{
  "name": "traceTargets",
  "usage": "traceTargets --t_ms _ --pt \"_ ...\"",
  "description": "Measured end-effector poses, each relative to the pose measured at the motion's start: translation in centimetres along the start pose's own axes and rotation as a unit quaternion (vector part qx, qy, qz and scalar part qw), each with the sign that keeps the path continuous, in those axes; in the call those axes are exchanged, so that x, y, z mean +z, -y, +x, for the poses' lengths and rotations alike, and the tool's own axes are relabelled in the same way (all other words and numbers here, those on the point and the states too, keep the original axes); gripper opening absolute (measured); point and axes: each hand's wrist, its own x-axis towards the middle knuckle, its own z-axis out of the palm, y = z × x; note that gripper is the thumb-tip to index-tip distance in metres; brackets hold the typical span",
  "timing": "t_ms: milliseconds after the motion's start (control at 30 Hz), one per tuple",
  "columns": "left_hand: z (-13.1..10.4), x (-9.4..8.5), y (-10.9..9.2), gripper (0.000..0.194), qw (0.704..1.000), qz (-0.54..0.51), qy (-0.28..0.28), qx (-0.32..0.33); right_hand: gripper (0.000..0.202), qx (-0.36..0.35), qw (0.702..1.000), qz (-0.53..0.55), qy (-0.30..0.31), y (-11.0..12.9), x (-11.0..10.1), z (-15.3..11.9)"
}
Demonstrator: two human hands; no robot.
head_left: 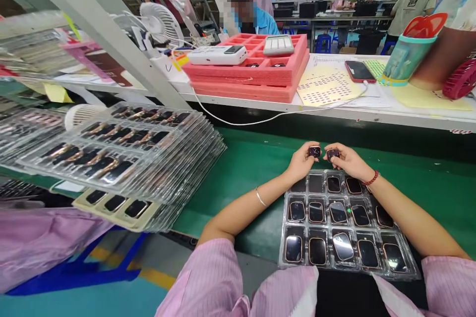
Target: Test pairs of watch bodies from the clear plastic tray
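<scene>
the left stacked trays (33,129) are blurred, their contents perhaps watch cases too.

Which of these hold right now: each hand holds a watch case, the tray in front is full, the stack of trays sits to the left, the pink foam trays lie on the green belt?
1. Each hand holds a watch case: true, left hand holds one watch case, right hand another.
2. The clear tray is full: false, its far-left pockets lie empty.
3. The stack of trays sits left of the hands: true.
4. The pink foam trays lie on the green belt: false, they rest on the white shelf beyond.
</scene>
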Motion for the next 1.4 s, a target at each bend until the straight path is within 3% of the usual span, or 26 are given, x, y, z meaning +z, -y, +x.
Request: traceTargets --t_ms 133,300,433,567,833,1400 --pt "0.0 0.1 0.2 0.050 0.999 0.035 -0.024 0.006 0.051 -0.002 1.000 -0.001 0.010 0.0 0.1 0.0" --pt "-0.1 -0.1 -0.3 0.028 1.000 0.023 -0.007 -0.002 0.038 0.005 1.000 0.008 -0.006 0.4 -0.2 0.1" --pt "-0.1 -0.3 -0.4 0.045 0.999 0.021 -0.017 -0.021 0.029 0.000 1.000 -0.017 -0.018 0.4 0.2 0.1" --pt "0.0 -0.2 -0.5 0.056 0.999 0.014 -0.020 -0.020 0.035 -0.019 1.000 -0.011 -0.002 0.4 0.4 0.1" --pt "-0.2 -0.1 -0.9 0.045 0.999 0.016 -0.020 -0.022 0.049 0.007 1.000 0.011 0.015 -0.5 0.0 0.4" --pt "-0.3 0.0 -0.4 0.046 0.998 0.052 -0.014 -0.017 0.045 0.017 0.999 -0.021 0.037 -0.6 0.0 0.1"
